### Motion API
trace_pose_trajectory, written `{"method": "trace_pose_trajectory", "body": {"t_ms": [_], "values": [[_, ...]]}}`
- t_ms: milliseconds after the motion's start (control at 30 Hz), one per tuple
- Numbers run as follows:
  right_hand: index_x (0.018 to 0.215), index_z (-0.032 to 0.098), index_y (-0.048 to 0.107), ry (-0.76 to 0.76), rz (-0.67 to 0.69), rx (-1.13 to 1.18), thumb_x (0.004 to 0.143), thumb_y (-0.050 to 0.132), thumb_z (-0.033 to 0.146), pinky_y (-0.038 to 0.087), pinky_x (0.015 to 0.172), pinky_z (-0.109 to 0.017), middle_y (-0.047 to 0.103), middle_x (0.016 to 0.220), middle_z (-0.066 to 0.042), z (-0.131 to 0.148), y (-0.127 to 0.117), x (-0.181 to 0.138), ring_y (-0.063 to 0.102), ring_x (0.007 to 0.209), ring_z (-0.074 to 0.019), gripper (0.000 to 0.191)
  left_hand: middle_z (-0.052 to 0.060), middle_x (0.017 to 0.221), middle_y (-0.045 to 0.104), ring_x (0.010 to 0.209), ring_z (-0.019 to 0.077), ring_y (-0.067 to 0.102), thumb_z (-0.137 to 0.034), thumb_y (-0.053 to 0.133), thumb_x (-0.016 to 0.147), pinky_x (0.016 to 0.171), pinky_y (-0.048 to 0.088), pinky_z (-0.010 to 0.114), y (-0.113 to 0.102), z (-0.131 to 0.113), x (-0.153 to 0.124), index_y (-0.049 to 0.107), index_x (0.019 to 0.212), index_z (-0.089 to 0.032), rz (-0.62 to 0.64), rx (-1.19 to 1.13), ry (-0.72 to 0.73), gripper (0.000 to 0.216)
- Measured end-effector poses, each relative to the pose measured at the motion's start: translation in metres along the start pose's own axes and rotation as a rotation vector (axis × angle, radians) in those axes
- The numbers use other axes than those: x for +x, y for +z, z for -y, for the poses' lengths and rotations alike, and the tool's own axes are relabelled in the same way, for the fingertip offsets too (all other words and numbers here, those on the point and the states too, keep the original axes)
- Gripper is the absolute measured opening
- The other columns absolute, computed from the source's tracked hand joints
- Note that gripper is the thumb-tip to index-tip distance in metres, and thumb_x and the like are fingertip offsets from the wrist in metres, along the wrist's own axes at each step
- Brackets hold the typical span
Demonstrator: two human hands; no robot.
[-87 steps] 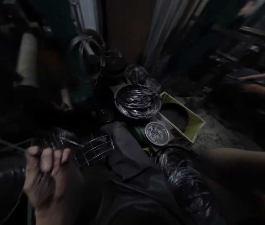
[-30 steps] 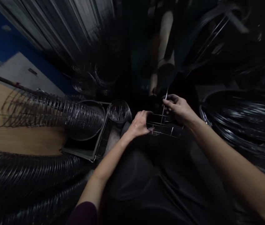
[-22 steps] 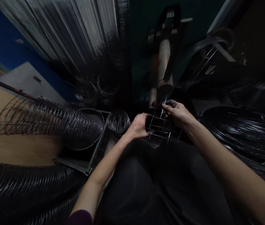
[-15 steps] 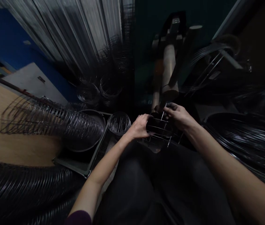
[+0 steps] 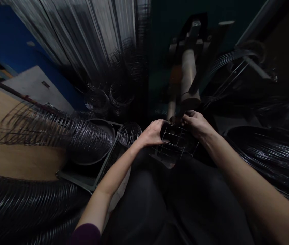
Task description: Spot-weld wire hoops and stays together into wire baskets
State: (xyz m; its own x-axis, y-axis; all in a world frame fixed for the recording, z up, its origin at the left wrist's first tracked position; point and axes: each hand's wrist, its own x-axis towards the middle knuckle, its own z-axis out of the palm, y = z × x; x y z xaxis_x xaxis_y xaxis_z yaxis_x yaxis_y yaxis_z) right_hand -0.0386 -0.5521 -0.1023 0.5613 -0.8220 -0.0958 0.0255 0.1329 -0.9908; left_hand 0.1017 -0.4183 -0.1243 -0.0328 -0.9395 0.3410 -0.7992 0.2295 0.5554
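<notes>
A small wire grid frame [image 5: 176, 143] lies across my lap, just beyond my dark trousers [image 5: 165, 204]. My left hand [image 5: 152, 133] is closed on its left edge, fingers curled over the wires. My right hand [image 5: 196, 124] is closed on its far right edge, close under the lower end of a cylindrical machine part [image 5: 188, 80]. The frame's far side is hidden in the dark between my hands.
A long stack of wire frames [image 5: 49, 127] runs over a wooden surface [image 5: 11, 160] at left, ending at a dark tray [image 5: 93, 170]. A small round bundle of wires [image 5: 129, 133] sits beside it. Large wire coils lie at right [image 5: 269, 153] and lower left [image 5: 24, 207].
The view swung from the right side of the workplace to the machine. Over the last second both hands pushed the wire frame away, up under the cylindrical part, and the upright wire no longer sticks out.
</notes>
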Motion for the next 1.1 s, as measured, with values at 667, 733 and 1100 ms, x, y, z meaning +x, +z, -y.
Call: {"method": "trace_pose_trajectory", "body": {"t_ms": [667,733,1100], "values": [[0.066,0.018,0.052,0.025,-0.038,0.006,0.053,0.081,0.031,0.032,0.040,-0.019,0.052,0.056,0.002,0.006,0.007,0.004,0.043,0.045,-0.0066,0.035,0.013,0.111,0.058,0.104,0.0273,0.057,-0.035,0.078,0.060,0.090,0.047,0.041,-0.010,0.001,0.011,0.048,0.108,-0.015,0.035,0.036,-0.024,0.060],[0.067,0.018,0.053,0.058,-0.053,0.026,0.056,0.080,0.028,0.033,0.040,-0.019,0.053,0.057,0.002,0.004,0.007,0.005,0.043,0.044,-0.0062,0.031,0.012,0.112,0.058,0.104,0.0271,0.057,-0.036,0.078,0.060,0.090,0.047,0.041,-0.012,0.000,0.012,0.048,0.108,-0.016,0.042,0.043,-0.029,0.060],[0.084,0.016,0.062,-0.112,-0.145,-0.230,0.078,0.066,0.028,0.049,0.074,-0.029,0.066,0.081,-0.003,0.008,-0.006,0.006,0.060,0.074,-0.0147,0.014,0.011,0.111,0.058,0.102,0.0260,0.059,-0.046,0.077,0.058,0.088,0.049,0.038,-0.024,-0.002,0.016,0.048,0.111,-0.015,0.072,0.100,-0.101,0.069]]}}
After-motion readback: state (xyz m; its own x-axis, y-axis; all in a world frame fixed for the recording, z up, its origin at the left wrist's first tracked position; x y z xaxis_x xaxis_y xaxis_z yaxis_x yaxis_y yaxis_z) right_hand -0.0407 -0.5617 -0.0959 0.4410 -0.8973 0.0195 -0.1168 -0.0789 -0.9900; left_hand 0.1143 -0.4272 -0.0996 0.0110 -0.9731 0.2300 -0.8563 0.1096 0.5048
